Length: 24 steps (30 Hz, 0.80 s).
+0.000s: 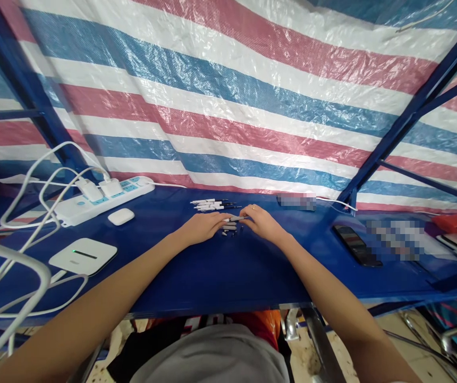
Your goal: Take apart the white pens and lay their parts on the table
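My left hand (201, 229) and my right hand (266, 224) meet over the middle of the blue table. Between their fingertips lies a slim pen (235, 218), pinched at both ends. Just below it on the tabletop are a few grey pen barrels (229, 226) and several small dark pen parts (230, 233), too small to make out well. Behind my hands, several white-and-black pens (212, 205) lie side by side in a loose bundle.
A white power strip (104, 199) with plugs and looping cables occupies the left. Near it are a white earphone case (120, 216) and a flat white device (83, 256). On the right lies a black phone (356, 246). The blue table (220, 276) backs onto striped plastic sheeting (228, 96).
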Tool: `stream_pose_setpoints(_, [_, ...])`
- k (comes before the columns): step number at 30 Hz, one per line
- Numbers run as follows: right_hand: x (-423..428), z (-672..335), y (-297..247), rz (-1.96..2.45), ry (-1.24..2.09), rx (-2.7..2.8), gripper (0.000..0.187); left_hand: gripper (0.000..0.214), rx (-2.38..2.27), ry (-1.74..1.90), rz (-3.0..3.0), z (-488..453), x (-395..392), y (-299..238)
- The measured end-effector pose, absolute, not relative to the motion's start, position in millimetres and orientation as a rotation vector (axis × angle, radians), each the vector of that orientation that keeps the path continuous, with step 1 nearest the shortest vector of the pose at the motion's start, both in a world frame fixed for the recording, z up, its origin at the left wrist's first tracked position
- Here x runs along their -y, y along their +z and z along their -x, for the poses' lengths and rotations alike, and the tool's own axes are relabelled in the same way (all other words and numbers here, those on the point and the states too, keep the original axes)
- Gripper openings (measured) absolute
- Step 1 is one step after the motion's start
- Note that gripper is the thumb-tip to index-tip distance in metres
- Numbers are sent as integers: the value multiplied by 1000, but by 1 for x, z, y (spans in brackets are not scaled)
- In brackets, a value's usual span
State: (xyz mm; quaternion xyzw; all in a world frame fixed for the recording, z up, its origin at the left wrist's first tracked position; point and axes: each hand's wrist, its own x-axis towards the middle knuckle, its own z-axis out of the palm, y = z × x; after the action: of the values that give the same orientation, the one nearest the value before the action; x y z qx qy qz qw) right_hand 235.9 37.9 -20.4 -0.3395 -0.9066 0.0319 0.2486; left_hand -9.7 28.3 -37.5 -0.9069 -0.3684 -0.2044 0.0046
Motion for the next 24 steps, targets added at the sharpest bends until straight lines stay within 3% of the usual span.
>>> stream_pose_setpoints(6, [-38,-237,-22,940,100,2462,33,37,1160,-654,2850,11,-28,-36])
stream_pose_setpoints(17, [-40,-236,-22,864,62,2453,21,35,1192,-697,2906,9,-27,-34])
stream_pose_setpoints(24, [-38,-237,-15,816,12,2438,23,31,1227,-742,2948,3,-20,-23])
